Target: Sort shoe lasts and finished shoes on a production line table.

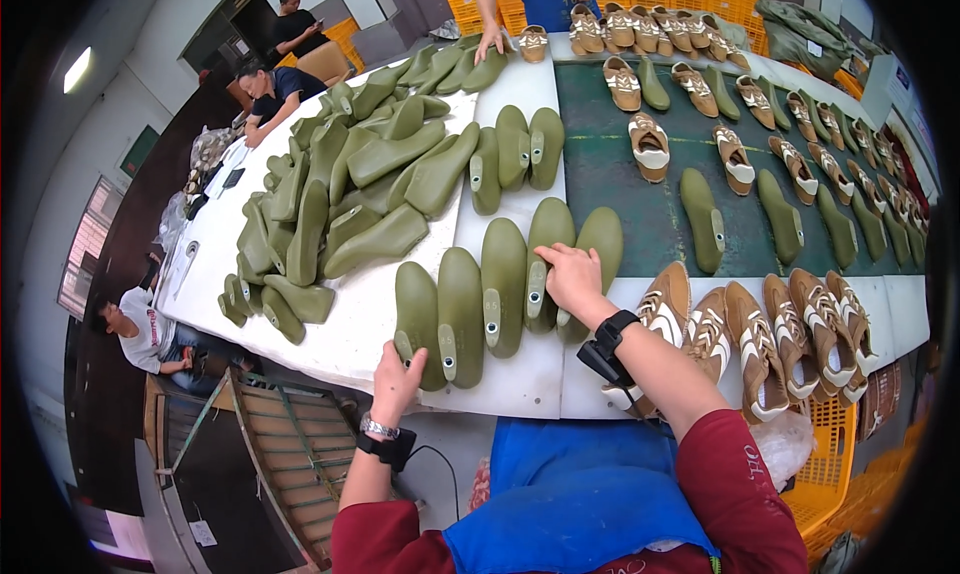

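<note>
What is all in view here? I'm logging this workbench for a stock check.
Shoe lasts: many, olive green, piled on the white table's left half, with a neat row along the near edge.
White table: one, left and centre.
Green belt: one, dark green, right of the table, carrying shoes and lasts in rows.
Shoes: many, tan and white, on the belt and near right edge.
Crates: orange, lower right and far back.
Other people: several, at the far end and left.
Left hand: touching the nearest last.
Right hand: resting on a last in the row.
</note>
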Available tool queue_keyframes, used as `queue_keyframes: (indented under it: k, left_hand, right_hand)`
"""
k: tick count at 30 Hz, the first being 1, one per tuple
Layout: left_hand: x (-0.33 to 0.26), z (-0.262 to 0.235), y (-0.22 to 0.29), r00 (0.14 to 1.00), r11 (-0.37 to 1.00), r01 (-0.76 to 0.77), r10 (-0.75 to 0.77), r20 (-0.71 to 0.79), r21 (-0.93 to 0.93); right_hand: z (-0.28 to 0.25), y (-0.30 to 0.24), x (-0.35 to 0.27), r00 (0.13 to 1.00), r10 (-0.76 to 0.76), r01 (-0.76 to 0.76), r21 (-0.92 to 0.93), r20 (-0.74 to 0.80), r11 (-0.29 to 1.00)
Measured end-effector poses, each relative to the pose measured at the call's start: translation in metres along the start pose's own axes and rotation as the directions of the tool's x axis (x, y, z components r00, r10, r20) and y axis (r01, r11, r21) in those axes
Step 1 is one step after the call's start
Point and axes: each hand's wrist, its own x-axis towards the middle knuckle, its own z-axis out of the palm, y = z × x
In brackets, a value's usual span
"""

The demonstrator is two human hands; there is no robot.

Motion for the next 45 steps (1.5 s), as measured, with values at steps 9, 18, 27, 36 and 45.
queue_keyframes:
  k: [9,18,27,36,45]
  left_hand:
    - [-0.023,0.046,0.010,0.896,0.921,-0.318,0.370,-0.245,0.226]
    - [0.013,0.046,0.009,0.849,0.912,-0.327,0.399,-0.347,0.248]
    - [0.086,-0.017,-0.045,0.942,0.954,-0.287,0.298,-0.155,0.087]
    - [0.246,-0.078,-0.138,0.979,0.866,0.023,0.082,-0.187,0.500]
    - [0.201,-0.052,-0.123,0.986,0.825,-0.037,0.124,-0.116,0.565]
  right_hand:
    - [0.007,-0.010,0.006,0.997,-0.054,0.051,0.063,0.049,0.997]
    - [0.018,-0.009,0.020,0.980,-0.201,0.195,0.223,0.002,0.955]
    - [0.015,-0.002,0.022,0.986,-0.164,0.154,0.219,0.028,0.963]
    - [0.024,-0.012,0.019,0.983,-0.185,0.181,0.231,-0.002,0.956]
    - [0.027,-0.006,0.021,0.987,-0.159,0.160,0.177,-0.020,0.971]
